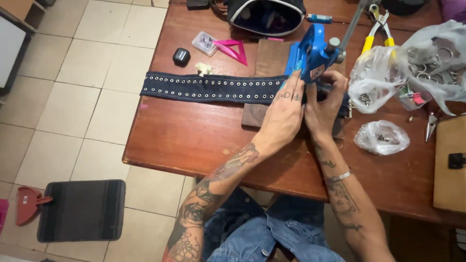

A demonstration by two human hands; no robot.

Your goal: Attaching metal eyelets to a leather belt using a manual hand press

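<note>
Both forearms reach up from the bottom edge and meet at the blue hand press [313,56], near the back right of the wooden table [194,140]. Left hand [284,114] lies palm down, wrist straight, fingers stretched forward and close together, tips pressing the dark studded belt [218,88] right at the press base. Right hand [323,104] sits just beside it, touching the left, fingers curled narrow against the belt and the press foot; whether they pinch something small, cannot tell. A thin band circles the right forearm. The belt runs flat across the table from the left toward the press, two rows of metal eyelets, crossing a dark wooden board [269,63] under the press. Packages: a clear plastic bag [374,77] of metal bits just right of the press, a bigger clear bag [437,58] with rings at far right, a small knotted clear bag [381,137] nearer the front edge. Small clear box [204,42] and pink triangle ruler [233,48] behind the belt, a black rounded case [181,56] left of them. Yellow-handled pliers [376,31] at the top, black pouch with white rim [266,17] at the back. Striped dark mat [82,209] on the tiled floor to the left.
</note>
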